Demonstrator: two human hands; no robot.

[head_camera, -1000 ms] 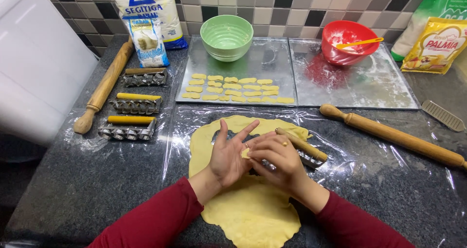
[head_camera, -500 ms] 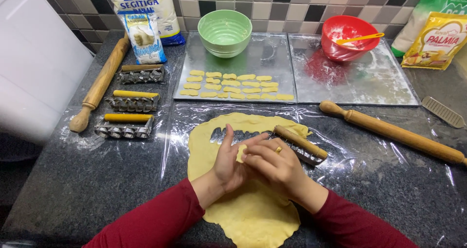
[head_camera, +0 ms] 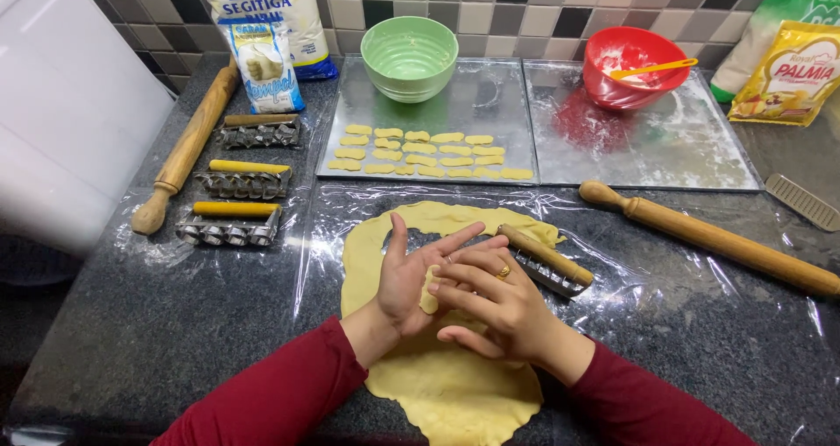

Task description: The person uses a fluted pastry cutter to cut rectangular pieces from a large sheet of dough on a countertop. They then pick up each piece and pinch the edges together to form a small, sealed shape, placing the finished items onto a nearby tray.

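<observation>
My left hand [head_camera: 404, 275] is held flat, palm up and fingers spread, above a rolled sheet of yellow dough [head_camera: 446, 385]. A small piece of dough [head_camera: 429, 301] lies on that palm. My right hand [head_camera: 499, 306], with a ring on one finger, rests its fingertips on the piece, pressing it against the left palm. A roller cutter with a wooden handle [head_camera: 547, 258] lies on the dough just right of my hands. Behind them a metal tray [head_camera: 490, 105] holds several rows of small cut dough pieces [head_camera: 429, 153].
A green bowl [head_camera: 409, 56] stands on the tray. A second tray [head_camera: 691, 157] carries a red bowl with a yellow spatula [head_camera: 632, 65]. Rolling pins lie at the right [head_camera: 726, 240] and left [head_camera: 188, 144]. Three roller cutters [head_camera: 238, 181] and flour bags [head_camera: 262, 26] are at the left.
My left fingers have straightened and closed together a little, and my right hand has slid its fingertips further onto the left palm over the dough piece. Everything else stays put.
</observation>
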